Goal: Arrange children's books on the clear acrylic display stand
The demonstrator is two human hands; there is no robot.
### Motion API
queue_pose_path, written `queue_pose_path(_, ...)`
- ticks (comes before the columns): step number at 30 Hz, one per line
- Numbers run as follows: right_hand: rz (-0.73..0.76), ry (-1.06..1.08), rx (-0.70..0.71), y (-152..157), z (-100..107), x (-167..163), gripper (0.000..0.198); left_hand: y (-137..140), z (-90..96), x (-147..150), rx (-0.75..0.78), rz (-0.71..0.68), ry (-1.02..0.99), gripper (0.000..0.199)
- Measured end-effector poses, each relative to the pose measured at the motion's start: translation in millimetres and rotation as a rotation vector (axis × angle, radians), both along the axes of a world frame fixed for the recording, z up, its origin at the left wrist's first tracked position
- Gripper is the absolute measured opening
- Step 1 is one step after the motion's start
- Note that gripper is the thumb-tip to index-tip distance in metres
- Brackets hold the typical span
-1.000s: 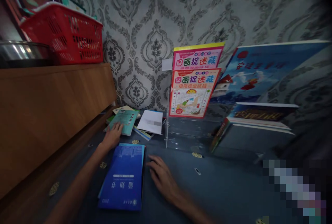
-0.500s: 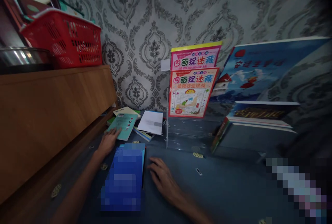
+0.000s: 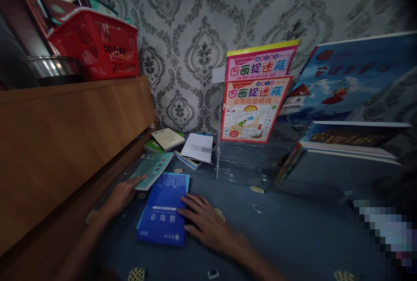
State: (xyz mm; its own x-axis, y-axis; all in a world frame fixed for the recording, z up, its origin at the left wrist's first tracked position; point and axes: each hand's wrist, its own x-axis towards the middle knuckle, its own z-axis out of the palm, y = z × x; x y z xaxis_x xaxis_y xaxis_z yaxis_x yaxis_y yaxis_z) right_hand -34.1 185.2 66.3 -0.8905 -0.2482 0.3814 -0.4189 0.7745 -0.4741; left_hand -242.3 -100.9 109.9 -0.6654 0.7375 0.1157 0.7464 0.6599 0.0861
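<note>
My left hand [image 3: 123, 194] grips the near left corner of a thin teal book [image 3: 153, 169], fingers on its cover and the thumb hidden. The teal book lies at a slant, its near end close to the blue booklet. My right hand [image 3: 203, 220] rests with fingers spread on the right edge of that dark blue booklet [image 3: 161, 216], which has white characters and "2022" on its cover, upside down to me. Beneath the blue booklet, a lighter blue edge [image 3: 188, 181] of another one peeks out.
Behind lie a cream book [image 3: 167, 138] on a green one and a white-topped pile [image 3: 198, 147]. A clear rack [image 3: 241, 170] holds picture books [image 3: 252, 109] and a large blue book [image 3: 352, 81]. At left, a wooden cabinet [image 3: 74, 129] bears a red basket [image 3: 97, 46] and a metal bowl [image 3: 54, 68].
My left hand has drawn the teal book toward me, off the cream book. My right hand has come from beside the blue booklet onto its right edge. The view has shifted slightly.
</note>
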Motion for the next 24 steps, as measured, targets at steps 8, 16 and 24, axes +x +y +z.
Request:
queue_pose_path(8, 0.012, -0.074, 0.063, -4.5, 4.3, -0.7, 0.042, -17.2, 23.9, 62.1, -0.039, -0.119, 0.043, 0.052)
queue_pose_path(16, -0.056, 0.009, -0.178, -4.4, 7.3, 1.8, 0.042, -6.7, 44.3, 135.7, -0.011, -0.337, 0.067, 0.056)
queue_pose_path(24, -0.305, 0.055, -0.525, 12.5, -26.8, -17.5, 0.030, 1.5, 86.5, 166.8, 0.170, -0.413, 0.127, 0.044)
